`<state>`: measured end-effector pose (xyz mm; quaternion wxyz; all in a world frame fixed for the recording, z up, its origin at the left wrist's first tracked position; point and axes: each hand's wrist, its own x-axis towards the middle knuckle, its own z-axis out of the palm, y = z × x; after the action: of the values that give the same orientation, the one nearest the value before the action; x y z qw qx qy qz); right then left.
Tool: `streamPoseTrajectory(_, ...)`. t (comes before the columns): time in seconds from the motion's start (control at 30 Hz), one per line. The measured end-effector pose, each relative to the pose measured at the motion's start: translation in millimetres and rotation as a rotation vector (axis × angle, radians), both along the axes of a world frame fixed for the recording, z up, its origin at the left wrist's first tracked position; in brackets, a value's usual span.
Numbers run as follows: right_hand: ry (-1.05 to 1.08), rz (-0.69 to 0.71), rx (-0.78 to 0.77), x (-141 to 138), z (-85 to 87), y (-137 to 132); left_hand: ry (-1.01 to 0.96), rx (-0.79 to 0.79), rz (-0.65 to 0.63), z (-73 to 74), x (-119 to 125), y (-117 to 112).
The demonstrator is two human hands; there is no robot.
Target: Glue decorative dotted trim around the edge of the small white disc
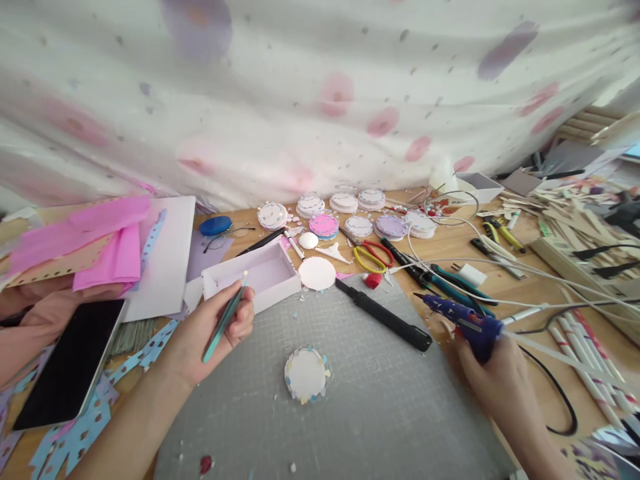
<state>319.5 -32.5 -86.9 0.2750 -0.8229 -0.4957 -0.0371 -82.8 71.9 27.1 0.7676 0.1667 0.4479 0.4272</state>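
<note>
My left hand (pixel 220 327) is closed around teal tweezers (pixel 225 323), whose tips point up and away beside an open white box (pixel 270 273). A tiny pale piece (pixel 245 273) shows at the tweezer tips. My right hand (pixel 500 373) grips a dark blue glue gun (pixel 465 317), its nozzle pointing left over the mat's right edge. Between my hands, on the grey cutting mat (pixel 370 407), lies a round white paper disc (pixel 306 375) with small coloured bits around its rim. Neither hand touches it.
Several decorated discs (pixel 323 225) stand at the back by the curtain. A black pen-like tool (pixel 385 313), scissors (pixel 373 257) and pliers (pixel 460 287) lie right of the box. A phone (pixel 73 360) and paper scraps cover the left; white cables (pixel 530 263) cross the right.
</note>
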Motion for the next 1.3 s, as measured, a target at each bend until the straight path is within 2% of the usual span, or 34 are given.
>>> streamPoseTrajectory(0.07,-0.064,-0.04,-0.007,0.0,4.1,-7.0,-0.046,-0.028,0.022,-1.2,0.6,-0.8)
streamPoseTrajectory(0.23,-0.096,-0.047,0.008,-2.8,11.4,-29.4,-0.196,-0.277,0.074,-0.8,4.6,4.9)
streamPoseTrajectory(0.4,-0.059,0.038,-0.065,-1.4,17.2,-51.0,-0.18,-0.351,0.273,6.6,14.1,-0.6)
streamPoseTrajectory(0.47,0.006,0.179,-0.096,-10.0,31.5,-56.8,-0.169,-0.379,0.308,8.2,15.2,-5.9)
streamPoseTrajectory(0.57,0.075,0.553,0.032,-41.0,66.9,-54.6,-0.149,-0.388,0.315,6.3,14.7,-12.4)
streamPoseTrajectory(0.63,0.123,0.819,0.135,-69.7,91.7,-43.4,-0.122,-0.35,0.312,3.1,15.4,-14.9)
streamPoseTrajectory(0.7,0.153,0.97,0.18,-99.4,110.2,-25.3,-0.067,-0.303,0.32,-0.4,18.5,-16.8)
streamPoseTrajectory(0.77,0.159,1.076,0.207,-127.3,119.3,-2.5,0.008,-0.247,0.341,-2.9,23.9,-18.9)
streamPoseTrajectory(0.87,0.116,1.223,0.248,-165.0,118.4,35.1,0.094,-0.147,0.346,-3.6,35.1,-21.8)
streamPoseTrajectory(0.97,-0.01,1.341,0.227,-197.2,107.7,70.6,0.14,-0.068,0.305,-1.8,47.1,-20.9)
streamPoseTrajectory(1.03,-0.115,1.369,0.248,-213.1,98.7,90.1,0.16,-0.029,0.304,-0.9,53.9,-18.2)
streamPoseTrajectory(1.17,-0.283,1.393,0.232,-226.4,83.2,114.4,0.221,0.024,0.315,-3.0,61.8,-14.3)
streamPoseTrajectory(1.3,-0.245,1.427,0.264,-220.9,75.4,125.0,0.287,0.053,0.189,-7.7,55.2,-21.0)
